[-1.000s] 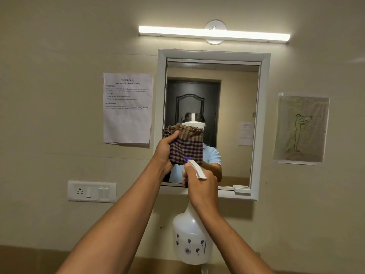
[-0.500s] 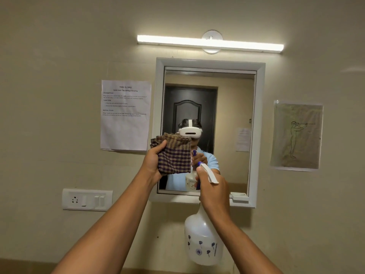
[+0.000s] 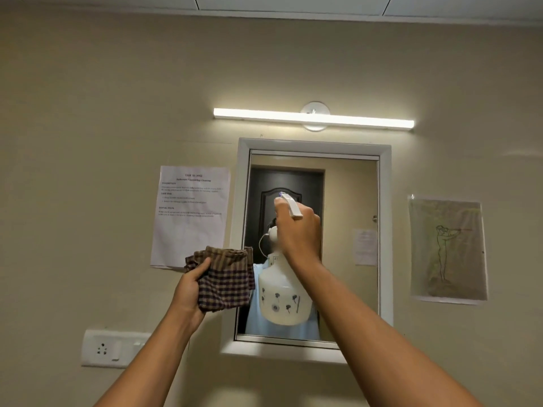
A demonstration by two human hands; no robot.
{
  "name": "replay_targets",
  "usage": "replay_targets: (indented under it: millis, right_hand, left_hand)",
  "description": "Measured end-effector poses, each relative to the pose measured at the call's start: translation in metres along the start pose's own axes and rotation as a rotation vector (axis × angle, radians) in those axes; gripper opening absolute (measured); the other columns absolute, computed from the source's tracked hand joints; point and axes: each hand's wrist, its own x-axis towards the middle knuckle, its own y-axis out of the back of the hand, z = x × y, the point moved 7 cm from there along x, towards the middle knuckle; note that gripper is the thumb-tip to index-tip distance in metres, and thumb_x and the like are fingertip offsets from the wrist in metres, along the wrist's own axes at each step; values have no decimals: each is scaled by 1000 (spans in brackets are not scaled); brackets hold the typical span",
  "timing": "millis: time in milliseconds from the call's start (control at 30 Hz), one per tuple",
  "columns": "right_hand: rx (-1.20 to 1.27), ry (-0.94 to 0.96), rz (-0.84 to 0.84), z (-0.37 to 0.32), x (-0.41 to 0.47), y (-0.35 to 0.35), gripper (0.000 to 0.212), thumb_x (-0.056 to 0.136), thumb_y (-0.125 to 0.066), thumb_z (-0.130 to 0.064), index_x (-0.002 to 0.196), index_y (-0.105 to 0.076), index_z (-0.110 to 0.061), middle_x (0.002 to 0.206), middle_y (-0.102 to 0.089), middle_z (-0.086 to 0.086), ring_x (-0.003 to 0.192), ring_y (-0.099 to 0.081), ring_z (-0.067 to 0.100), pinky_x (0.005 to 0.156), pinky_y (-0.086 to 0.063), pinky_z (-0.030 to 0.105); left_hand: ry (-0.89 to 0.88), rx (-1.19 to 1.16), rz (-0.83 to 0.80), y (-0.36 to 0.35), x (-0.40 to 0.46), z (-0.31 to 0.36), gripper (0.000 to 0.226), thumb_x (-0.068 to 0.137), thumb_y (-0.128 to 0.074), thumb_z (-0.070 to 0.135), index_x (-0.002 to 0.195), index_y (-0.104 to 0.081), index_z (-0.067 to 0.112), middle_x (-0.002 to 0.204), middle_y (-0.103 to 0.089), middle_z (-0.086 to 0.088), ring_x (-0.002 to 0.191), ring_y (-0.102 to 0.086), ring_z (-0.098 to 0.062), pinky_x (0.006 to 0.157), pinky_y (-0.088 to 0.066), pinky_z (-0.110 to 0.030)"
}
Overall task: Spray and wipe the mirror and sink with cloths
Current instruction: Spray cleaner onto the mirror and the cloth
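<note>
A white-framed mirror [image 3: 349, 201] hangs on the beige wall. My right hand [image 3: 296, 230] grips the trigger head of a white spray bottle [image 3: 282, 301] with blue flower prints, held up in front of the glass with its nozzle pointing at the upper middle of the mirror. My left hand [image 3: 191, 286] grips a folded brown and purple checked cloth [image 3: 226, 277] at the mirror's lower left edge, over the frame. The sink is out of view.
A tube light [image 3: 314, 117] glows above the mirror. A printed sheet [image 3: 191, 215] is taped to the left of the mirror, a drawing in a plastic sleeve [image 3: 446, 248] to the right. A socket and switch plate [image 3: 111, 348] sits low on the left.
My right hand has raised the spray bottle from below the mirror up in front of the glass. My left hand with the cloth has slid left and down off the glass. The view has tilted upward.
</note>
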Motion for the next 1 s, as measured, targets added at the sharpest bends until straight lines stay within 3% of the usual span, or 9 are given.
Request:
replay_targets:
  millis: [167, 300, 367, 433, 600, 767, 1000]
  right_hand:
    - [-26, 42, 34, -12, 14, -1, 42, 99, -47, -36, 70, -64, -12, 59, -59, -1, 54, -59, 12, 47, -43, 22]
    - [43, -41, 137, 2, 17, 22, 36, 98, -49, -38, 72, -63, -18, 67, -68, 6, 60, -67, 18, 55, -58, 32]
    - [29, -43, 176, 6, 19, 39, 36, 99, -49, -37, 70, -62, -20, 66, -67, 5, 60, -66, 16, 52, -55, 24]
    - [-24, -44, 202, 8, 21, 57, 37, 99, -48, -36, 74, -64, -15, 64, -63, 0, 58, -62, 11, 44, -42, 10]
    - [-40, -63, 300, 16, 23, 102, 34, 99, -49, -32, 70, -60, -18, 59, -59, -5, 46, -56, 3, 40, -36, 6]
    - [-97, -107, 361, 33, 26, 144, 41, 98, -49, -38, 67, -63, -14, 59, -63, 2, 54, -60, 12, 52, -43, 24]
    - [-180, -108, 379, 51, 14, 174, 40, 98, -50, -35, 63, -59, -18, 61, -61, 4, 54, -57, 14, 50, -42, 23]
  left_hand:
    - [-18, 18, 6, 2, -4, 4, 28, 98, -51, 25, 106, -69, 5, 100, -74, -13, 89, -71, -31, 76, -54, -44]
    - [-18, 25, 20, 3, -5, 4, 28, 98, -51, 26, 107, -69, 6, 104, -73, -14, 96, -68, -35, 81, -54, -47]
    - [-16, 25, 19, 1, -6, 3, 27, 98, -51, 26, 107, -69, 6, 103, -73, -14, 97, -68, -35, 80, -54, -47]
    - [-13, 25, 16, -2, -6, 0, 27, 98, -51, 26, 106, -69, 7, 102, -74, -13, 96, -67, -35, 79, -54, -47]
    - [23, 24, -22, -19, -8, -13, 28, 98, -50, 25, 104, -69, 6, 100, -74, -13, 94, -68, -33, 78, -53, -44]
    - [44, 17, -35, -33, -9, -26, 30, 98, -50, 24, 111, -68, 5, 107, -73, -14, 96, -69, -32, 78, -53, -44]
    - [75, 27, -51, -49, -16, -42, 28, 99, -50, 25, 110, -67, 6, 102, -74, -13, 97, -67, -33, 75, -52, -43]
